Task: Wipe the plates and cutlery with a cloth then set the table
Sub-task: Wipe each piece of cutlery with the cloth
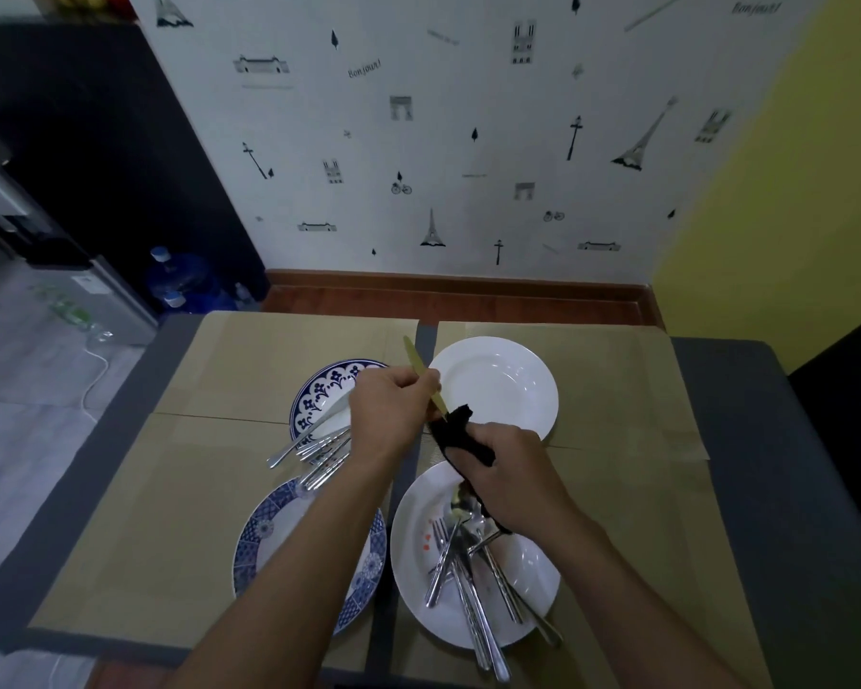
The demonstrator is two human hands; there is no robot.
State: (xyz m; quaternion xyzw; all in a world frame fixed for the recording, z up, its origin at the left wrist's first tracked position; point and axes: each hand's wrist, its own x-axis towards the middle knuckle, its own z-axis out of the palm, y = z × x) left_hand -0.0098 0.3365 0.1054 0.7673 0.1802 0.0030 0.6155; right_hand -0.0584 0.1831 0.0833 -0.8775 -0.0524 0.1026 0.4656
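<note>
gold knife [415,358] | in left hand [389,410] | tip away-left | right hand [505,469]: cloth [461,435]

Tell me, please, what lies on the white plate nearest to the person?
A loose pile of silver cutlery lies on the near white plate, a fork among it, some handles past the rim. The right hand with the black cloth covers the far part.

place: home dining corner | cues: Paris-motif wallpaper [468,141], water jugs [182,283], placemat-covered table [766,464]
</note>
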